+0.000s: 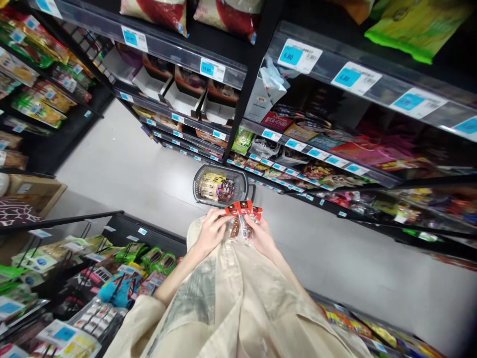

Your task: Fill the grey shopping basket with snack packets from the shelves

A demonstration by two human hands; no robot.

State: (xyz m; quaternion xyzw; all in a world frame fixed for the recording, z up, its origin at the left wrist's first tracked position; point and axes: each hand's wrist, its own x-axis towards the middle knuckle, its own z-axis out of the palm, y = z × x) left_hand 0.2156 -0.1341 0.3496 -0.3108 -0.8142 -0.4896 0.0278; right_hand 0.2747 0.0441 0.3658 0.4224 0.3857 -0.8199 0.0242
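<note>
At the front of the shirt, one of the fanned red-topped packets could be dropped, should finger pressure be eased unevenly. They are clamped by the left grip and right grip, positioned between both; a basket is seen beyond.

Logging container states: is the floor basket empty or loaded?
Loaded: yellow packs and darker packs show inside the basket; the left hand and right hand hold red-topped packets outside it. Fill depth: cannot tell.
</note>
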